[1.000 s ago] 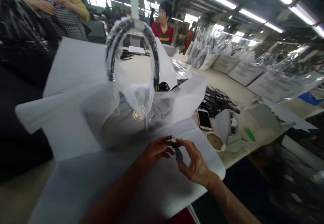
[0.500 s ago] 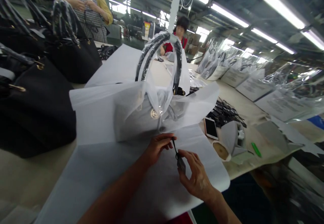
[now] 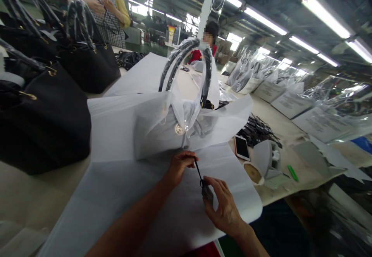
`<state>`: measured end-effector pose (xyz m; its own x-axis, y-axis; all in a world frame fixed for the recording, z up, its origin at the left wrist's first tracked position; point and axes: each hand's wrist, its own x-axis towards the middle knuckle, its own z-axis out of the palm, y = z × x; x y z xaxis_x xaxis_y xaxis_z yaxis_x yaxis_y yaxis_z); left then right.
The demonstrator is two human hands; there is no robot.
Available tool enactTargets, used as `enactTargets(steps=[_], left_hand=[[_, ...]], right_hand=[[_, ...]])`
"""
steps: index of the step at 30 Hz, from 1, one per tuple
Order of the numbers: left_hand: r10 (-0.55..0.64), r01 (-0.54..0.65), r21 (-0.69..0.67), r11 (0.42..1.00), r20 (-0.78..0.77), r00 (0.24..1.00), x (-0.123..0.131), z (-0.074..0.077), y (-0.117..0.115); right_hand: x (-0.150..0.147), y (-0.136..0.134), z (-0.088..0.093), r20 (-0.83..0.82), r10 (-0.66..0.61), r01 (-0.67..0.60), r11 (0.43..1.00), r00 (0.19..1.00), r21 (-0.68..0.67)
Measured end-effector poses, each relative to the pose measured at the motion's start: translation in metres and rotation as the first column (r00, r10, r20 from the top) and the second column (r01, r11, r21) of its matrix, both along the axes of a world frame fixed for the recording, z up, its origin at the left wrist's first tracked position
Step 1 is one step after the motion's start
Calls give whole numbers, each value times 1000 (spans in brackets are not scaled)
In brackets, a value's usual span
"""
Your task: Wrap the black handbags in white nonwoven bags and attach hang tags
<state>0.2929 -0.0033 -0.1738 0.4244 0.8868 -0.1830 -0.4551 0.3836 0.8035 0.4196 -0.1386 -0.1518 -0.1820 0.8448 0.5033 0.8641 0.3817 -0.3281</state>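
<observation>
Between my hands a small black hang tag [image 3: 207, 195] on a thin strap is stretched. My left hand [image 3: 180, 168] is closed, pinching the strap's upper end between thumb and fingertips. In my right hand [image 3: 223, 202] the tag body is gripped by thumb and fingers. Just beyond them stands a handbag [image 3: 157, 133] wrapped in thin white paper, a round emblem faintly showing through. Its dark handles [image 3: 174, 63] rise upright in clear plastic. White paper [image 3: 122, 195] lies spread under the bag and beneath my forearms.
Black handbags [image 3: 43, 121] stand at left. To the right are a phone [image 3: 242, 147], a heap of black tags [image 3: 260, 133], a tape roll [image 3: 253, 173] and a green cutter [image 3: 293, 173]. Plastic-covered bags [image 3: 316, 113] line the far right. Two people [image 3: 101, 12] work across the table.
My hands have drawn slightly apart, the left one moving up-left, and the strap between them looks longer and straighter. The view has shifted a little.
</observation>
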Motion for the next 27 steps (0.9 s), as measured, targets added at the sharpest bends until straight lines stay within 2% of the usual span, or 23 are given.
enactTargets(steps=[4,9,14,17,21,24,27], left_hand=[[25,-25,-1,1000,0,1000,0,0,0],[61,-61,18,998,-25,998,0,2,0],[91,-87,53,995,-77,993,2,6,-4],[147,-139,75,987,-109,983,3,9,-7],[224,-217,78,973,-101,969,0,14,-7],[231,-227,59,972,-71,970,-2,18,-5],[214,-211,53,976,-49,976,-2,22,-5]], right_hand=[[-2,-2,-3,16,21,-20,1000,1000,-17],[-5,-13,-2,43,95,-88,987,995,-136],[-6,-24,0,44,83,-74,983,996,-167],[-5,-28,-4,31,46,-40,985,998,-168],[4,-27,-15,11,-106,106,980,994,-167],[12,-24,-22,-16,-198,192,966,980,-171],[15,-21,-23,-29,-227,217,957,974,-194]])
